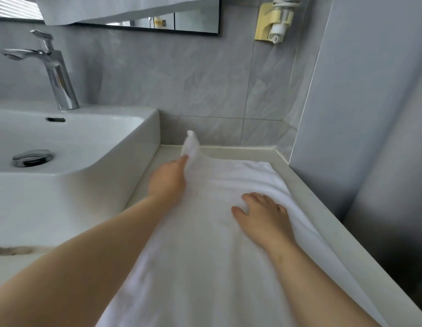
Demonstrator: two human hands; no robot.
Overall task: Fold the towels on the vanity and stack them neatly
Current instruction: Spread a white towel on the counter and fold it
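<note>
Nearest us, two bare forearms reach over a white terry-cloth towel. It lies spread lengthwise on the pale stone vanity counter, just right of the white ceramic basin.

The left hand pinches the towel's far left corner, which stands lifted clear of the counter. The right hand lies flat on the cloth near its right edge, fingers straight and spread, gripping nothing.

Handling, in our judgement: soft, limp and light, not fragile, more clinging than slippery. It will sag wherever it is unsupported, so we would take it by corners and hems with one palm anchoring the body.

Count: one towel on the counter, two hands, one basin, one chrome tap. A pale sheet crosses the top of the view — we cannot tell whether it is a second towel.
</note>
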